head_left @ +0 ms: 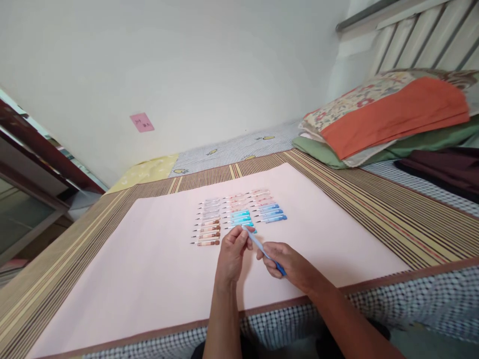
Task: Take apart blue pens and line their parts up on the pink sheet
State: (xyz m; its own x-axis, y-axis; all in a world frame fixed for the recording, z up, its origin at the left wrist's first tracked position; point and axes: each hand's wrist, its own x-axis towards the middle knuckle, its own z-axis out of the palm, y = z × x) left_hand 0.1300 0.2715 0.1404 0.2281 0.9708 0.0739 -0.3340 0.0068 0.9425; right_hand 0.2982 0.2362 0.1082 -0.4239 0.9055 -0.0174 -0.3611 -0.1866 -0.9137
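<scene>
Between my two hands, above the pink sheet (149, 279), is a blue pen (258, 243). My right hand (284, 262) is wrapped round its darker blue end. At the pale tip end, my left hand (235, 247) pinches with thumb and fingers; the tip itself is hidden by them. Just beyond my hands several pens lie in neat columns: brown-ended pens (207, 235) at the left, turquoise pens (239, 218) in the middle, blue pens (271, 213) at the right. Farther back lie clear pens (209, 205) and pinkish pens (258, 197).
A striped mat (329, 194) lies under the sheet on a bed with a checked cover (430, 294). Folded bedding with an orange band (396, 117) is piled at the right, beside a radiator (422, 40). A pink note (142, 122) sticks to the wall.
</scene>
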